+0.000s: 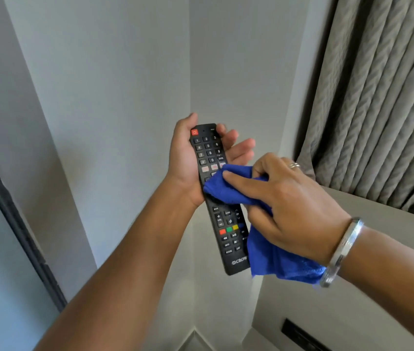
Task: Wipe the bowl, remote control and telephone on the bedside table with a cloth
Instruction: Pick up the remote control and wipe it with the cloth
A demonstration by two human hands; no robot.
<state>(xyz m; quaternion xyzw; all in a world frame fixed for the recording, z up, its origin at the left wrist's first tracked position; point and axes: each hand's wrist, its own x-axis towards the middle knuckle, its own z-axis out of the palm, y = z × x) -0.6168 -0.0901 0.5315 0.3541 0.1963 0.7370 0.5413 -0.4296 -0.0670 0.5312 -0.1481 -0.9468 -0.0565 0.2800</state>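
My left hand (187, 163) holds a long black remote control (226, 231) upright in the air, buttons facing me, gripped around its upper half. My right hand (284, 203) is shut on a blue cloth (269, 254) and presses a bunched part of it with the index finger against the remote's middle buttons. The rest of the cloth hangs down beside the remote's lower right. The bowl, the telephone and the bedside table are out of view.
Grey walls meet in a corner behind the hands. A beige pleated curtain (378, 97) hangs at the upper right above a padded ledge (378, 216). A dark socket panel (302, 335) sits low right. A dark frame edge (23, 231) runs along the left.
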